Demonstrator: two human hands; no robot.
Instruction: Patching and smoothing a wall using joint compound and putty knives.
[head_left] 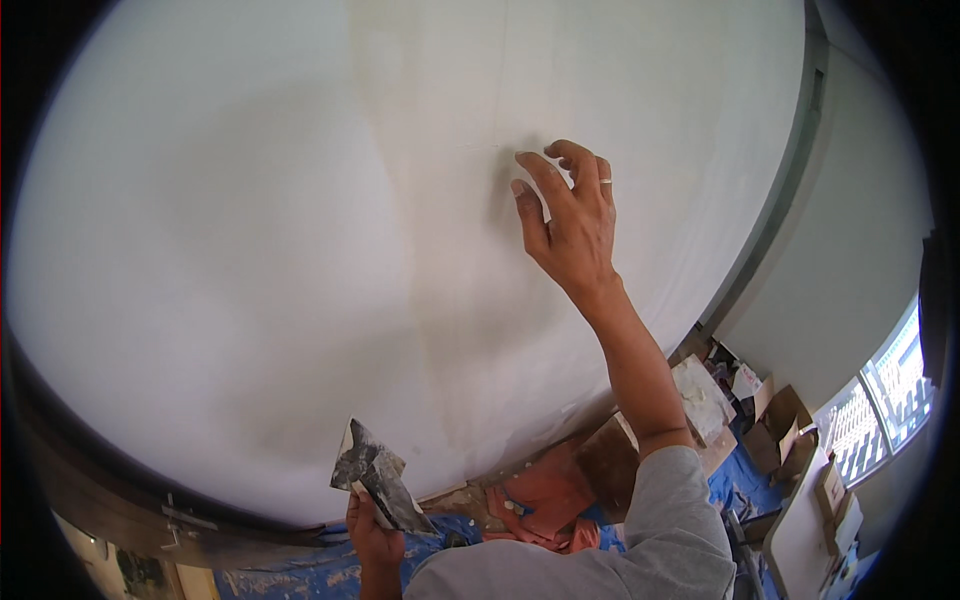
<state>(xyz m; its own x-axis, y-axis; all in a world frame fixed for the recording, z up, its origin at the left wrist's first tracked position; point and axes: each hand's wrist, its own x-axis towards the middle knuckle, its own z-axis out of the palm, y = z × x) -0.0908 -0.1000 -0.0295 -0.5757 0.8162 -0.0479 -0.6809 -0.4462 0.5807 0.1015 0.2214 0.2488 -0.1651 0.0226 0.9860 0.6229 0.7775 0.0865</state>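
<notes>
My right hand (pixel 575 215) is raised in front of a white wall (pixel 250 230), its fingers curved and apart with nothing between them. One finger wears a ring. The fingertips are close to the wall; I cannot tell whether they touch it. Low down on the left, my left hand (pixel 375 535) is closed around a putty knife (pixel 365 460). Its broad blade is smeared with dark and pale residue, and a second flat blade seems to overlap it. A faint beige vertical band and a thin line run down the wall.
Blue sheeting (pixel 290 582) covers the floor below, with orange cloth (pixel 545 500) along the wall's foot. Cardboard boxes (pixel 783 425) stand at the right, near a white tabletop (pixel 795 535) and a window (pixel 885 395). At lower left is a metal handle (pixel 188 520) on a dark door.
</notes>
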